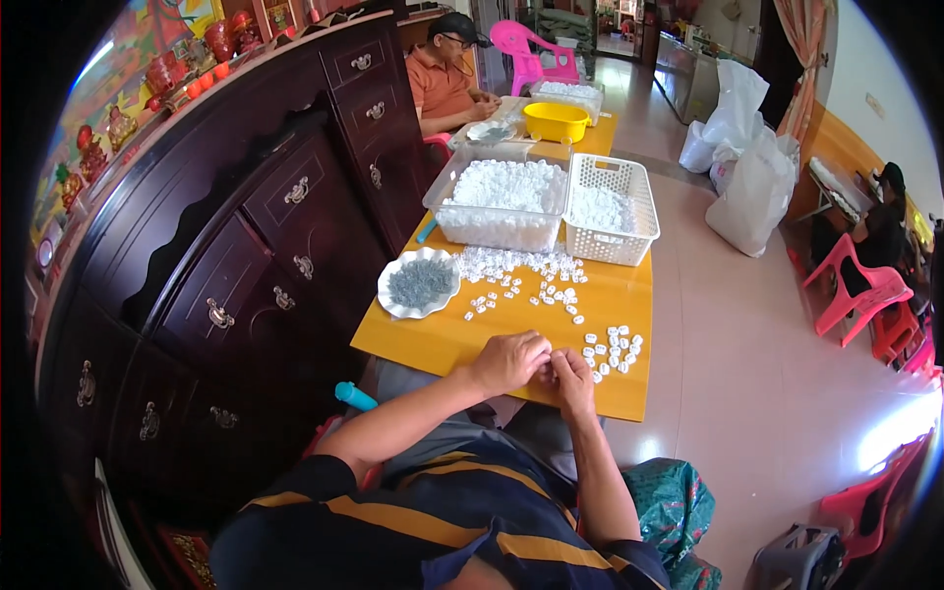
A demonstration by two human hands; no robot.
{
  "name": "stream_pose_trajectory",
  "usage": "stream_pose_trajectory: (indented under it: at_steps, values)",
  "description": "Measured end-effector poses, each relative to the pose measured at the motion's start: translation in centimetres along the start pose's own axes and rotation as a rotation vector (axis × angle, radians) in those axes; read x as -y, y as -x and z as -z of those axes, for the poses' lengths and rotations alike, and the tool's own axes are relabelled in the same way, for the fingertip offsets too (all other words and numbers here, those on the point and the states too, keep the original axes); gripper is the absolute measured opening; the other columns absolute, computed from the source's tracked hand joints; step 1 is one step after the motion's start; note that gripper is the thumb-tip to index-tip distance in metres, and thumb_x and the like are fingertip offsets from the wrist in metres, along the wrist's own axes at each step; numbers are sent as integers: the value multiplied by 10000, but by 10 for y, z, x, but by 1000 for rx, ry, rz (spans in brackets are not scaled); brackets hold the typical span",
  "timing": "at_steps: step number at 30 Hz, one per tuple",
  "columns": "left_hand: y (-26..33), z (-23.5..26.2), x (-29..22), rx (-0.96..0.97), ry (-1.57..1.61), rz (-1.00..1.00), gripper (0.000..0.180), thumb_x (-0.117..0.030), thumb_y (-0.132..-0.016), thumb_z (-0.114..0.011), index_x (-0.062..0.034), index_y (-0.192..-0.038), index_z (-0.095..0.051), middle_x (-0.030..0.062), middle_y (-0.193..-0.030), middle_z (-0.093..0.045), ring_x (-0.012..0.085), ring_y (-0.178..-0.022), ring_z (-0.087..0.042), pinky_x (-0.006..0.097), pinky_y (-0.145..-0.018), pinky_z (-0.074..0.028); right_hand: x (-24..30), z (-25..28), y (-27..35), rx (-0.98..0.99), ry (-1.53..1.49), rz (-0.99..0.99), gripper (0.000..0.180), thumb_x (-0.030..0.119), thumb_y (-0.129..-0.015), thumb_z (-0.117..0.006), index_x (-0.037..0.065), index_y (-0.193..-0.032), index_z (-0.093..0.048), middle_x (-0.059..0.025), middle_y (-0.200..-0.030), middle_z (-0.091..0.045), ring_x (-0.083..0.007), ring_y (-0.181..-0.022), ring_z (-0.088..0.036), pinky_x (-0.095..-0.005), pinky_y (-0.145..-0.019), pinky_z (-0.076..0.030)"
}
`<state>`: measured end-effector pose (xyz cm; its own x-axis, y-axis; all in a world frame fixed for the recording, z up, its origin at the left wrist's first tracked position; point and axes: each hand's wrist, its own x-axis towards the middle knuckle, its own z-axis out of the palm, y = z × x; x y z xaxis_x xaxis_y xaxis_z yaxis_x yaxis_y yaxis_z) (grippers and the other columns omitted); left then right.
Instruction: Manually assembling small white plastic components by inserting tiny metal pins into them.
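My left hand (508,361) and my right hand (571,374) meet at the near edge of the yellow table (433,339), fingers curled together over something too small to make out. Small white plastic pieces (612,349) lie in a loose group just right of my hands, and more (516,275) are scattered across the table's middle. A scalloped white plate (419,283) with a heap of small grey metal parts sits to the left of them.
A clear bin (497,202) and a white basket (610,208) of white pieces stand farther back, with a yellow bowl (556,121) beyond. A person in an orange shirt (444,79) sits at the far end. A dark wooden cabinet (246,236) runs along the left. White sacks (752,187) and pink chairs (860,290) stand on the right.
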<state>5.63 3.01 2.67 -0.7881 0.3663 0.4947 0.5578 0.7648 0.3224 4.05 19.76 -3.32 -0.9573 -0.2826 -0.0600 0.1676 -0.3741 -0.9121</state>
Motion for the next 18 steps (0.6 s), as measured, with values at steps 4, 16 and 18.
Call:
stream_pose_trajectory:
  at_steps: [4,16,18]
  values:
    - [2,5,-4,-23,117,52,126,-167,-929,-702,-67,-991,-658,118,-912,-701,342,-831,-701,428,-700,-558,-2,0,2,15,30,19,257,256,-1080,-574,49,-950,-658,-18,-828,-689,-92,-701,-622,-224,-632,-484]
    - [12,6,4,-51,210,103,93,-164,-933,-661,-78,-962,-680,139,-879,-722,371,-822,-702,465,-697,-549,-7,-7,2,7,208,120,261,220,-1066,-583,22,-913,-657,-14,-781,-661,-76,-660,-572,-224,-603,-456]
    - [11,6,8,-41,210,105,95,-167,-935,-658,-77,-960,-679,142,-871,-721,373,-817,-702,463,-693,-549,-7,-10,2,-15,256,146,255,208,-1060,-587,17,-906,-657,-17,-773,-659,-76,-660,-574,-225,-603,-455]
